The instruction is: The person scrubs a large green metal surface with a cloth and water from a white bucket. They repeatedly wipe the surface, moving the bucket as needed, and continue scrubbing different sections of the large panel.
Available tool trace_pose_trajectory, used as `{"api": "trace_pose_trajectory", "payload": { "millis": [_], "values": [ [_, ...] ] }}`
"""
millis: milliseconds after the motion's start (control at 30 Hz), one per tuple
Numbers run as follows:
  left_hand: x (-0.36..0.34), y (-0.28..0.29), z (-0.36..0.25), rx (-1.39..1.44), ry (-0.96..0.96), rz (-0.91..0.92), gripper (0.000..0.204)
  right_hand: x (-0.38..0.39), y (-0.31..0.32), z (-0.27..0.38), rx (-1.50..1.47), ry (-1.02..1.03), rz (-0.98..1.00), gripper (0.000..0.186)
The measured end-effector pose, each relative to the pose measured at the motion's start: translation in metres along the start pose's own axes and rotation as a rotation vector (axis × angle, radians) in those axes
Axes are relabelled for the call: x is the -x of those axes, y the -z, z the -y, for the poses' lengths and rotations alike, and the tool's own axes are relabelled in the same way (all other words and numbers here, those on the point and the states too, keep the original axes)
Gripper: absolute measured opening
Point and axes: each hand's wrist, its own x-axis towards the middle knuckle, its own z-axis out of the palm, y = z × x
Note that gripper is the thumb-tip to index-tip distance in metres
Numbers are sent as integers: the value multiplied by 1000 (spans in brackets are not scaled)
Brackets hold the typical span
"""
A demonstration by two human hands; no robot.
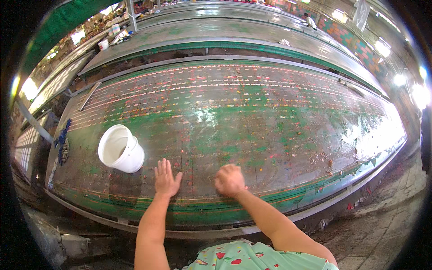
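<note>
My left hand (166,180) rests palm down on a long worn table (202,157), fingers stretched out and thumb spread, holding nothing. To its right, my right hand (230,180) is curled into a fist against the same surface and slightly blurred. Whatever its fingers may hold is hidden. A white plastic bucket (133,158) stands just left of my left hand, not touching it. Its mouth faces the upper left in this view, and the inside I can see is plain white. Green, brown and pink stains cover the tabletop, with rows of pale dashed marks across its far half.
Dark blue cloth (63,141) lies along the table's left end. A flat bar (89,96) rests at the far left corner. Crumbly brown debris (330,164) is scattered at right. Beyond are more long tables (202,33), another white pail (104,44) and a distant person (309,21).
</note>
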Motion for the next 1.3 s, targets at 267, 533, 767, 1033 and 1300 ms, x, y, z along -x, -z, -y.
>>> {"api": "trace_pose_trajectory", "payload": {
  "millis": [267, 533, 767, 1033, 1300],
  "values": [
    [12, 10, -156, 236, -193, 150, 105, -2, -4, -35, 52, -190, -348, 29],
    [50, 30, -44, 169, -548, 186, 97, -4, -16, -35, 186, -232, -285, 37],
    [50, 84, 82, 262, -586, -4, 92, -10, -26, -26, 514, -661, -247, 38],
    [-10, 187, 226, 33, -332, -358, 77, -71, -107, 51, 278, -368, -365, 42],
    [-31, 199, 283, 140, -336, -258, 15, -119, -143, 92, 270, -381, -149, 12]
  ]
}}
